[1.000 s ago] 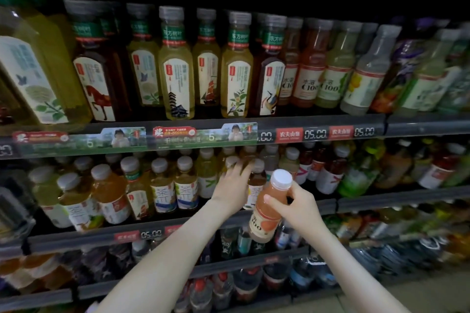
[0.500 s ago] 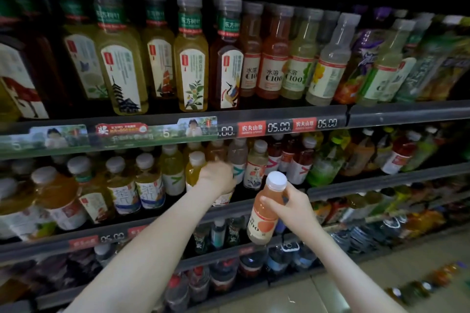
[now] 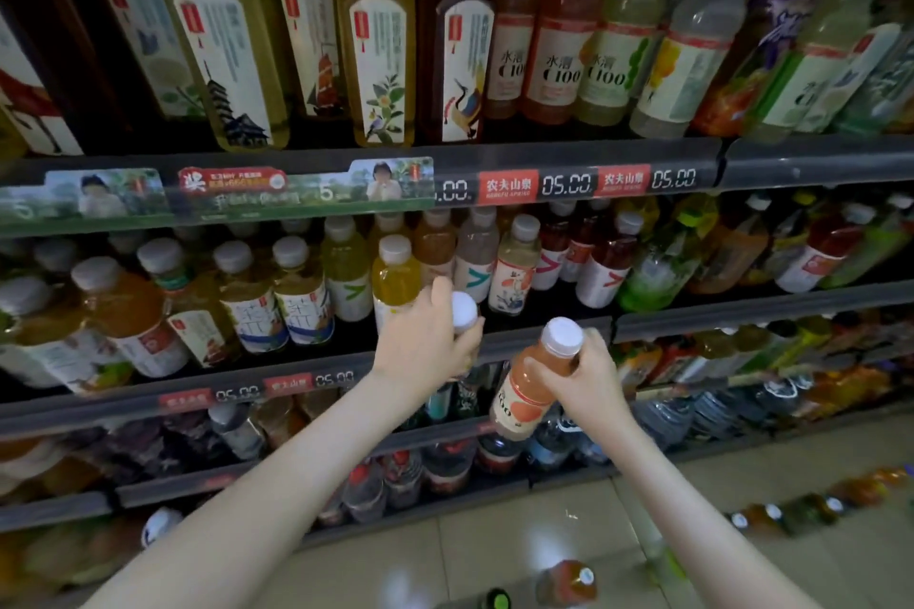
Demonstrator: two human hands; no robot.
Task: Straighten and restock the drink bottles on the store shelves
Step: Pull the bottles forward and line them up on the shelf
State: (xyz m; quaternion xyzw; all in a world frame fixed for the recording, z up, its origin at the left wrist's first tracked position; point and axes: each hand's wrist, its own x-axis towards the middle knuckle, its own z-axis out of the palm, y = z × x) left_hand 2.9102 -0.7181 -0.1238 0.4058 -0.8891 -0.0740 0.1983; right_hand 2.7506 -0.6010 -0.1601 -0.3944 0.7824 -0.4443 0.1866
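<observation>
left hand [image 3: 425, 344] fingers clamped round a white-capped bottle [image 3: 465, 310] at the middle shelf [image 3: 742, 312] front, yellow bottle [image 3: 395, 279] just beside. right hand [image 3: 591, 378] fingers clamped on orange bottle [image 3: 522, 393], tilted, off-shelf; loose bottles [image 3: 569, 579] on floor [image 3: 494, 549].

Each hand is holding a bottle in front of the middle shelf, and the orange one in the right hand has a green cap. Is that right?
Not quite. The head view shows that the orange bottle in the right hand has a white cap, not a green one. The rest holds: the left hand grips a white-capped bottle too.
</observation>
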